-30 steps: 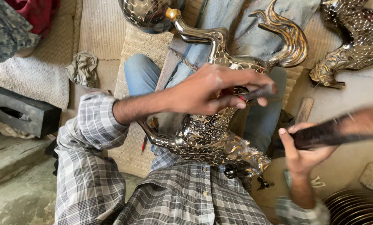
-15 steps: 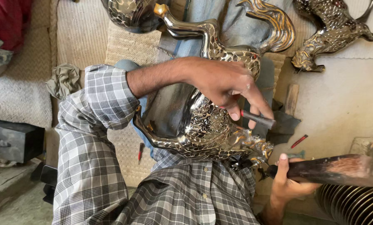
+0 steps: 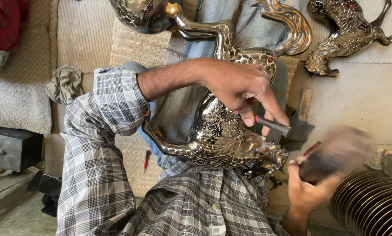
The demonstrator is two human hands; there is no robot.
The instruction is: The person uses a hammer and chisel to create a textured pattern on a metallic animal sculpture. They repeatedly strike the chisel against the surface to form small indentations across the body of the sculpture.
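We find the left hand (image 3: pixel 242 87) pinching a chisel (image 3: pixel 272 125) against the metal horse figure (image 3: pixel 213 131); the right hand (image 3: pixel 307 190) grips a blurred mallet (image 3: pixel 336 153), so a misjudged strike could hit fingers.

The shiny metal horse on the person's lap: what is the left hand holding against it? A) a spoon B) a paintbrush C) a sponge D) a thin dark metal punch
D: the left hand pinches a thin dark metal punch in its fingertips, set by the patterned side of the metal horse, while the right hand grips a blurred dark tool.
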